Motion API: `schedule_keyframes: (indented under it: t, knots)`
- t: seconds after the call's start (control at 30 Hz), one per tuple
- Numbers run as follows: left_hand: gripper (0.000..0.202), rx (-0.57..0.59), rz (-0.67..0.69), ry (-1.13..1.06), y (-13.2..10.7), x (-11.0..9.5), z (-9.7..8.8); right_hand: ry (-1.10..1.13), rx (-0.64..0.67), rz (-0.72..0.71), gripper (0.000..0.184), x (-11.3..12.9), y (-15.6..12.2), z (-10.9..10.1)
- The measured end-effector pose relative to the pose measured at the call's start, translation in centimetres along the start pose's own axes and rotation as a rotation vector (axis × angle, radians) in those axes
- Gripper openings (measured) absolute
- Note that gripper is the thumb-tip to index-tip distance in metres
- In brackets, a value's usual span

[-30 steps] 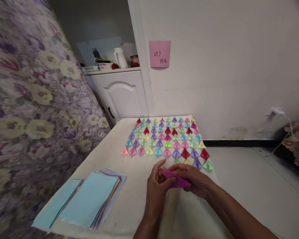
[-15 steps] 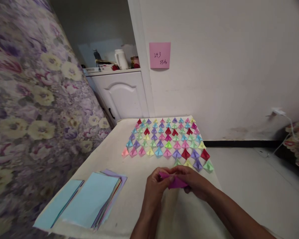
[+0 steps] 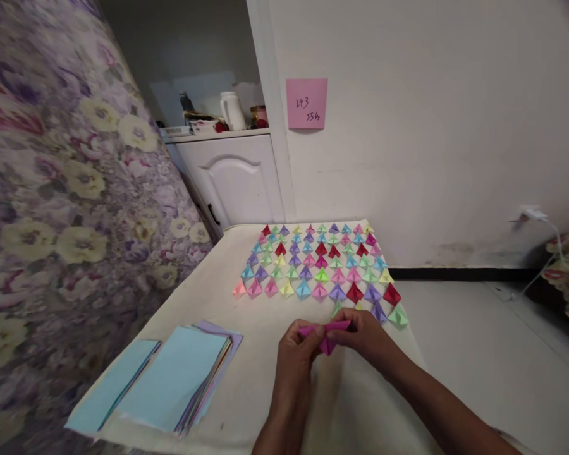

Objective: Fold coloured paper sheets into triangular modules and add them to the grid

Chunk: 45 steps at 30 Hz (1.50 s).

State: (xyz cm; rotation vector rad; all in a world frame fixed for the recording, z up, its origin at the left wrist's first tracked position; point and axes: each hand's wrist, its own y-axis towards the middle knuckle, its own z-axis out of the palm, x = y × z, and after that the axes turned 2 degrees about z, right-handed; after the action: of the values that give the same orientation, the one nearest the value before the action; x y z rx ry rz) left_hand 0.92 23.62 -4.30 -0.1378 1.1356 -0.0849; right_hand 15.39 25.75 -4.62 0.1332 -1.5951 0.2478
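Note:
A magenta piece of folded paper (image 3: 329,344) is held between both hands above the near right part of the table. My left hand (image 3: 298,351) pinches its left end, the thumb pressing on the front. My right hand (image 3: 363,332) grips the right end between thumb and fingers. The paper shows a wide top edge narrowing to a point below. Just beyond the hands, rows of small folded paper pieces (image 3: 303,289) in many colours lie on the cream table cover (image 3: 208,297); my right hand partly hides the nearest row.
Two stacks of coloured paper lie at the left front: a larger blue-topped stack (image 3: 177,379) and a smaller one (image 3: 118,382). A floral curtain (image 3: 90,227) hangs at the left. Behind stand a white cabinet (image 3: 237,180) and a wall with a pink note (image 3: 306,103).
My right hand has turned and shifted its grip, with its thumb now on the front. The magenta paper has gone from a slanted flat shape to a level one with a downward point.

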Motion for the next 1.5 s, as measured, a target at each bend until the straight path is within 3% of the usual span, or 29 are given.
schedule_keyframes:
  t: [0.3, 0.57, 0.83, 1.3, 1.4, 1.5]
  knots:
    - [0.023, -0.05, 0.032, 0.072, -0.8, -0.6, 1.1, 0.147, 0.026, 0.072, 0.018, 0.6, -0.2, 0.0]
    - [0.033, -0.013, 0.017, 0.124, -0.5, -0.8, 0.5, 0.141, 0.008, 0.061, 0.013, 0.6, -0.1, -0.5]
    - [0.019, 0.101, -0.07, 0.222, -0.6, -0.3, 0.9, 0.174, 0.039, 0.047, 0.011, 0.8, -0.2, -0.8]
    - [0.012, 0.072, 0.074, 0.288, -1.2, -1.0, 1.3, 0.117, 0.097, -0.043, 0.008, 2.1, -0.6, -1.3]
    - [0.01, 0.045, 0.106, 0.3, -1.2, -1.1, 1.4, 0.037, 0.035, -0.103, 0.008, 2.6, -0.9, -1.0]
    - [0.009, 0.036, 0.141, 0.298, -1.0, -1.1, 1.1, -0.199, -0.153, -0.265, 0.012, 3.2, -1.4, -0.7]
